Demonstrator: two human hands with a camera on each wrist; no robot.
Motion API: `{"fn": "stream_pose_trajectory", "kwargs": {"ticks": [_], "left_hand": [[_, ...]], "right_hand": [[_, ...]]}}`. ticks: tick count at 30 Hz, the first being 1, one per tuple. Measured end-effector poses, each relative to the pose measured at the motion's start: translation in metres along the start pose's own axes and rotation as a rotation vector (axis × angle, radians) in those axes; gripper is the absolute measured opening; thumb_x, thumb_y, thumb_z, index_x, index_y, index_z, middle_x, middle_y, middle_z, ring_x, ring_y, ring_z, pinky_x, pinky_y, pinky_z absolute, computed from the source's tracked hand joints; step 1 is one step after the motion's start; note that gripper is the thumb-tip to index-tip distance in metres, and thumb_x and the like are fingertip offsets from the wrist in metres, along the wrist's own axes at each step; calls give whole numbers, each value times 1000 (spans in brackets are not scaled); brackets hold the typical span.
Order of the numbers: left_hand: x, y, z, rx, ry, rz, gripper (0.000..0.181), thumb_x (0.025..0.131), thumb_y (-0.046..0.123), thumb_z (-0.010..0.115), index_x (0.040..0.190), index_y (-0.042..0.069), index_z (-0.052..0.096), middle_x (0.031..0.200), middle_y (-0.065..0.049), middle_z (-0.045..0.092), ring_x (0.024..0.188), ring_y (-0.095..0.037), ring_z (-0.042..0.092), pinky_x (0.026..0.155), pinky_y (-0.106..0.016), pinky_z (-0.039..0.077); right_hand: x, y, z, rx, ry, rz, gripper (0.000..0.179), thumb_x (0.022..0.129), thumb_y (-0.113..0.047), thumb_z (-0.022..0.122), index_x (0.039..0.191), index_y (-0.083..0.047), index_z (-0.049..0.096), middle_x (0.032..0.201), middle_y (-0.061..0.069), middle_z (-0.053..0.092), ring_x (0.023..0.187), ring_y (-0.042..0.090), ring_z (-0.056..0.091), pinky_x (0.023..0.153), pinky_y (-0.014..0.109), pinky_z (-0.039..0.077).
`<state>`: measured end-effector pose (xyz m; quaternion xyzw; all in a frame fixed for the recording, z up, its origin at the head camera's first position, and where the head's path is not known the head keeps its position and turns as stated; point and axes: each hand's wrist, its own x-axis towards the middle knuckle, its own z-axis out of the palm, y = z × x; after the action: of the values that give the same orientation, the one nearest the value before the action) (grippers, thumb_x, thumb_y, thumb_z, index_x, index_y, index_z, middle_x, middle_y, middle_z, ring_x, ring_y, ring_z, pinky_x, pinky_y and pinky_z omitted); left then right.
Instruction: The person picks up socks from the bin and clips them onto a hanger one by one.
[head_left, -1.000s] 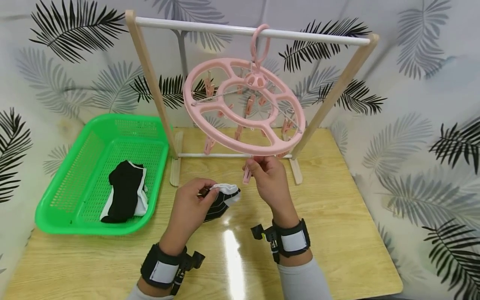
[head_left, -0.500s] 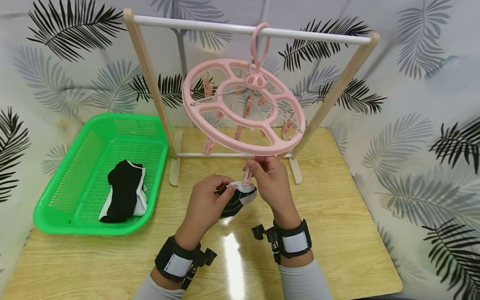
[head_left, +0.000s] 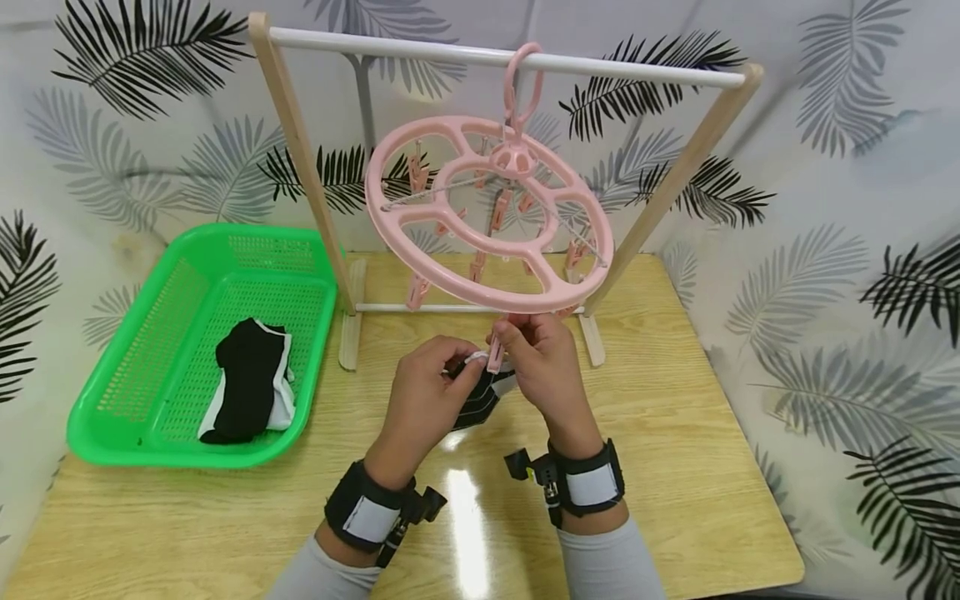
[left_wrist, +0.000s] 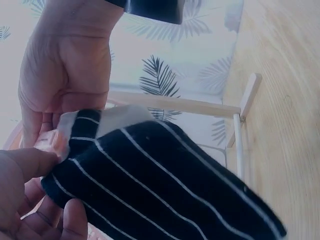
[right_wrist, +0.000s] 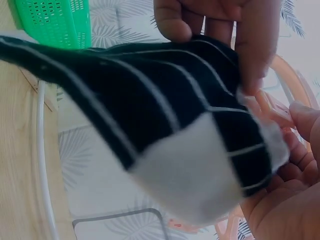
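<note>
My left hand point(head_left: 427, 387) pinches a black sock point(left_wrist: 150, 175) with thin white stripes, a white heel patch and a white edge. The sock point(right_wrist: 165, 95) hangs down from the fingers, its edge up at the mouth of a pink clothes peg point(head_left: 496, 354). My right hand point(head_left: 551, 358) grips that peg between thumb and fingers, just under the front rim of a round pink peg hanger point(head_left: 465, 286). In the right wrist view the peg point(right_wrist: 275, 110) meets the sock's edge; whether its mouth is closed on the cloth I cannot tell.
The hanger hooks over the white bar point(head_left: 420, 52) of a wooden-legged rack. Several other pink pegs dangle from it. At left a green basket point(head_left: 180, 460) holds folded black-and-white clothing point(head_left: 251, 379). All stand on a wooden table point(head_left: 705, 500) against a leaf-patterned backdrop.
My left hand has carried the sock right and slightly up to the peg, where its edge now meets the peg's mouth. The right hand has stayed in place on the peg.
</note>
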<state>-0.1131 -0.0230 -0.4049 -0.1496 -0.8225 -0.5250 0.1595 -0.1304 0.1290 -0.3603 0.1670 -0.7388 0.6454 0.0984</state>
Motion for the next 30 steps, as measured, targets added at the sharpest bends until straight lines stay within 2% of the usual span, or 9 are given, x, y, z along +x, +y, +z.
{"fn": "stream_pose_trajectory", "kwargs": {"ticks": [5, 13, 18, 21, 23, 25, 30], "left_hand": [[1, 1, 1, -14, 1, 14, 4, 91, 8, 73, 93, 5, 72, 85, -3, 63, 76, -14, 58, 58, -27, 47], [3, 1, -3, -1, 24, 36, 6, 91, 10, 72, 92, 5, 71, 82, -2, 61, 73, -13, 55, 57, -26, 46], [2, 0, -4, 0, 33, 41, 7, 91, 11, 73, 94, 4, 71, 90, -5, 65, 82, -17, 61, 59, -27, 51], [2, 0, -6, 24, 66, 67, 9, 89, 9, 75, 96, 3, 72, 96, -8, 65, 88, -23, 61, 63, -30, 51], [3, 1, -8, 52, 104, 112, 11, 87, 9, 76, 96, 2, 72, 99, -10, 65, 89, -27, 59, 65, -33, 49], [6, 4, -13, 83, 143, 183, 12, 85, 8, 77, 95, 2, 72, 99, -11, 64, 88, -28, 56, 67, -35, 47], [20, 18, -33, 188, 218, 419, 15, 81, 7, 80, 92, -1, 72, 98, -15, 63, 94, -34, 55, 89, -44, 47]], "right_hand": [[-1, 1, 0, -8, 6, 16, 8, 97, 5, 57, 96, 13, 59, 83, 26, 62, 66, 16, 61, 58, 26, 51], [2, 26, 0, -39, 50, 67, 10, 91, 4, 66, 96, 8, 58, 83, 7, 57, 70, 13, 55, 61, 24, 46], [1, 30, -1, -39, 51, 51, 12, 91, 0, 69, 96, 5, 60, 84, 8, 59, 72, 17, 58, 62, 26, 48], [1, 31, -1, -30, 38, 36, 13, 91, -3, 71, 96, 4, 61, 85, 9, 59, 73, 19, 60, 63, 27, 51], [1, 31, -2, -21, 27, 28, 14, 91, -4, 71, 96, 3, 61, 85, 10, 59, 72, 19, 60, 63, 29, 52], [1, 31, -2, -10, 19, 24, 13, 91, -4, 71, 96, 3, 60, 85, 10, 59, 71, 20, 61, 63, 30, 53], [-1, 31, -1, 37, -12, 19, 13, 92, -4, 70, 96, 3, 59, 85, 10, 58, 70, 19, 61, 64, 32, 56]]}}
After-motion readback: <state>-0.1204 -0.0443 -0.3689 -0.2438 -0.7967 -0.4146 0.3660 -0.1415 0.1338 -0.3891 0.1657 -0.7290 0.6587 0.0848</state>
